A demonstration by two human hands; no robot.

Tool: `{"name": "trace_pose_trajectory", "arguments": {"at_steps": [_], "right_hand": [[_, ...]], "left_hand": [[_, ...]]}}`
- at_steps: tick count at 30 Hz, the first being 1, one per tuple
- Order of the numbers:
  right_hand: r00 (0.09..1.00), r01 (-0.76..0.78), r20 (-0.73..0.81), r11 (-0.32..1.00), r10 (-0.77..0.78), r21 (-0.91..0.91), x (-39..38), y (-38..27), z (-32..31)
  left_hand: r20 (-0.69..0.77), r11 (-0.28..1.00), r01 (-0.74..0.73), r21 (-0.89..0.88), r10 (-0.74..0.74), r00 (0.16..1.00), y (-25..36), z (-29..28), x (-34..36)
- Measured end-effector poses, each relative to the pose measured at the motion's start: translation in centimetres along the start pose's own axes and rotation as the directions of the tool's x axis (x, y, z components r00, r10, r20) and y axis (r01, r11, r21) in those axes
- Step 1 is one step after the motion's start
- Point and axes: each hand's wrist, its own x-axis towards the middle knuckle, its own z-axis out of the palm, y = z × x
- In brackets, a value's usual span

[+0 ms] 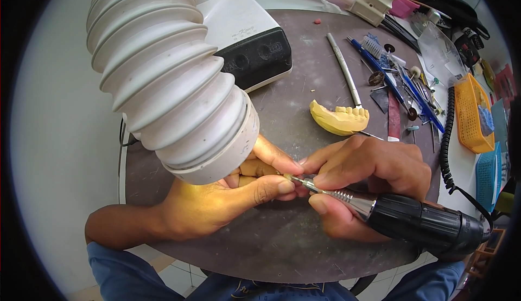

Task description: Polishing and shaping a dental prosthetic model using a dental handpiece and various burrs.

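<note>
My right hand [380,165] grips a black and silver rotary handpiece [423,222], its slim nose pointing left. My left hand [209,206] is closed in a pinch, thumb against fingers, around a tiny yellowish piece [288,177]. Fingers cover most of that piece, so its kind cannot be made out. The handpiece's tip is at the piece, and the fingertips of both hands meet there. Above the left hand hangs the mouth of a white ribbed hose [217,160], hiding part of the fingers. Just beyond my right hand lies a yellow dental cast [341,121] with several teeth.
A white and black box [260,56] stands behind the hose. At the right lie a silver-handled tool [344,70], blue tweezers [374,65] and several small burs and discs. An orange basket [471,113] and a coiled black cord [448,143] line the dark tabletop's [260,257] right side.
</note>
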Motion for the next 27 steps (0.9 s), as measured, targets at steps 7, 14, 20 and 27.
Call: {"name": "trace_pose_trajectory", "arguments": {"at_steps": [7,14,20,27], "right_hand": [[0.999,-0.022,-0.028,0.999,0.024,0.045,-0.22,0.0,0.17],[0.999,-0.039,-0.022,0.998,0.04,0.04,-0.23,-0.18,0.18],[0.999,-0.032,-0.019,0.999,0.032,0.042,-0.32,-0.08,0.19],[0.999,-0.021,-0.036,0.999,0.023,0.045,-0.36,0.05,0.3]], "left_hand": [[-0.012,0.999,0.026,-0.027,-0.026,1.0,0.21,0.11,-0.03],[0.0,1.0,0.018,-0.021,-0.018,1.0,0.17,-0.01,0.05],[0.004,0.999,0.031,-0.019,-0.031,1.0,0.16,0.04,0.11],[0.004,0.997,0.06,-0.037,-0.06,0.998,0.34,0.06,0.08]]}}
